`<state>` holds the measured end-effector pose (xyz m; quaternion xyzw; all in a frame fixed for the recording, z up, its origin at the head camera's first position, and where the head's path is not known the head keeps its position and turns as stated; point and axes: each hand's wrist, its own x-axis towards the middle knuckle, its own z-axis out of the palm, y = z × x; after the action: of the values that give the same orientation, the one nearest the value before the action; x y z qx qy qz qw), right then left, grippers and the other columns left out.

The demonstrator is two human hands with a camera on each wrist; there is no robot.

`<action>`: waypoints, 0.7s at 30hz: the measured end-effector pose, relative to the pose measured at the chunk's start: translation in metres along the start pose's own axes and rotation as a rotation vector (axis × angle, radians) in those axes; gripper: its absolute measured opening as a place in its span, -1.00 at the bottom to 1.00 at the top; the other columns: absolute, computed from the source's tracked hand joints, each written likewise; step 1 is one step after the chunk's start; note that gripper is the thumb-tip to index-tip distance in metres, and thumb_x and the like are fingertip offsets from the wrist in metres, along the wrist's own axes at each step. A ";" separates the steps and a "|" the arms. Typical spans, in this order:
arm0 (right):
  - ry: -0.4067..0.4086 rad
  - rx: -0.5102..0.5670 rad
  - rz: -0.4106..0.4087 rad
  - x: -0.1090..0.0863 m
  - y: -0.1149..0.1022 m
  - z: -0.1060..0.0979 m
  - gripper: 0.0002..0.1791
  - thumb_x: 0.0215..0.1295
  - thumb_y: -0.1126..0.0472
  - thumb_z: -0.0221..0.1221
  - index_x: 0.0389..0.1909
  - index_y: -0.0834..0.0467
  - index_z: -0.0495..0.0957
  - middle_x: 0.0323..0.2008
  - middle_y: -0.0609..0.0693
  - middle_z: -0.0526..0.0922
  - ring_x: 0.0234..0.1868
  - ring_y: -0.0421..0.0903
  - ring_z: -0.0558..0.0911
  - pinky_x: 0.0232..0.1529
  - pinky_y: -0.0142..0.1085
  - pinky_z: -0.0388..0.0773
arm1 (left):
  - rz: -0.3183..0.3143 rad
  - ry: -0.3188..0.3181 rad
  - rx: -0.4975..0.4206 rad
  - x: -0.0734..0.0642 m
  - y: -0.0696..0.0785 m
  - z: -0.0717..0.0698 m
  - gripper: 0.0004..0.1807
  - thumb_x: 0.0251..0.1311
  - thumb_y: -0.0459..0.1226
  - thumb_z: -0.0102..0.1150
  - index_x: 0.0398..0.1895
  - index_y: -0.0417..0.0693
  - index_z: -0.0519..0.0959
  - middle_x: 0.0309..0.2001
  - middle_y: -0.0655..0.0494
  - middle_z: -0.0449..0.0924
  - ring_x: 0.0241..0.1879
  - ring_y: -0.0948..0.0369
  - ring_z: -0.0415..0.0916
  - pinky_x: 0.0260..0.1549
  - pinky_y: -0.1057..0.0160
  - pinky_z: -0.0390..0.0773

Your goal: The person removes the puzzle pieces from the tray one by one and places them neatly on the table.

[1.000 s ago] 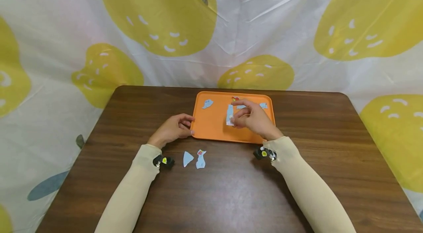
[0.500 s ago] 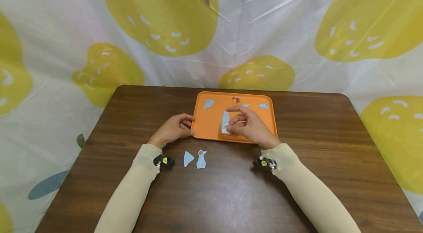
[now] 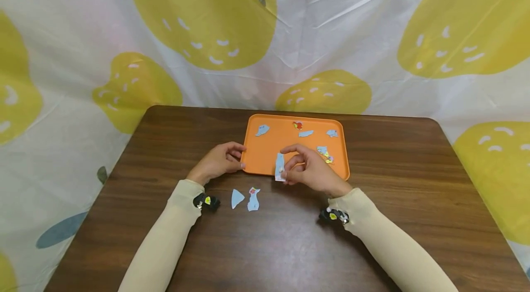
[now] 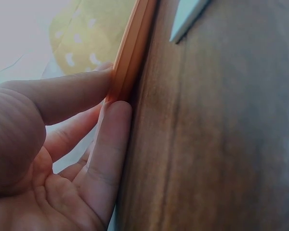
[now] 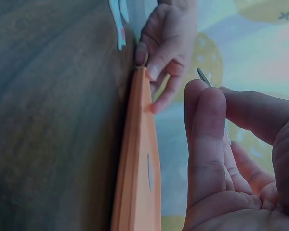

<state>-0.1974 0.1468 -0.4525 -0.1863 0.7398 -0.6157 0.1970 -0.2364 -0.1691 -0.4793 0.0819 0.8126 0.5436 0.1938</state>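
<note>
An orange tray [image 3: 265, 156] lies on the brown table, with several small blue paper pieces [image 3: 261, 129] on it. My right hand [image 3: 304, 170] pinches a narrow light-blue paper strip [image 3: 279, 166] above the tray's near edge; the strip's thin edge [image 5: 202, 76] shows between fingers and thumb in the right wrist view. My left hand [image 3: 221, 160] holds the tray's left rim [image 4: 130, 57], thumb and fingers curled against it. Two more blue pieces [image 3: 251, 199] lie on the table in front of the tray.
The wooden table [image 3: 281, 246] stretches out toward me. A white cloth with yellow fruit prints [image 3: 198, 16] hangs behind and around it. Small black wrist cameras [image 3: 207, 201] sit on both sleeves.
My right hand has drawn the blue strip from the middle of the tray toward its near edge. A coloured piece on the tray's right side is now uncovered. The left hand stays put.
</note>
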 end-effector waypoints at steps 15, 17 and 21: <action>-0.101 -0.063 0.053 -0.010 0.009 0.021 -0.37 0.26 0.37 0.45 0.31 0.21 0.43 -0.30 0.15 0.76 -0.38 0.08 0.80 -0.27 -0.03 0.80 | -0.007 -0.003 0.012 -0.001 0.001 0.000 -0.42 0.22 -0.37 0.50 0.32 -0.11 0.57 0.02 -0.10 0.55 -0.21 0.15 0.56 -0.23 0.39 0.64; -0.107 -0.087 0.063 -0.012 0.009 0.023 -0.38 0.25 0.34 0.47 0.28 0.21 0.44 -0.31 0.12 0.77 -0.39 0.05 0.80 -0.28 -0.04 0.80 | -0.004 -0.001 0.021 -0.001 0.002 0.000 -0.42 0.22 -0.36 0.50 0.32 -0.11 0.57 0.02 -0.10 0.55 -0.21 0.15 0.56 -0.24 0.39 0.64; -0.121 -0.107 0.081 -0.014 0.009 0.028 -0.41 0.24 0.31 0.49 0.24 0.23 0.46 -0.33 0.11 0.80 -0.40 0.01 0.80 -0.28 -0.07 0.79 | -0.001 0.006 0.038 -0.001 0.002 0.000 -0.42 0.22 -0.35 0.51 0.32 -0.11 0.57 0.02 -0.11 0.56 -0.21 0.14 0.55 -0.25 0.38 0.61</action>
<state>-0.1715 0.1324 -0.4647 -0.2031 0.7655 -0.5544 0.2558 -0.2352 -0.1684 -0.4768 0.0837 0.8235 0.5281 0.1898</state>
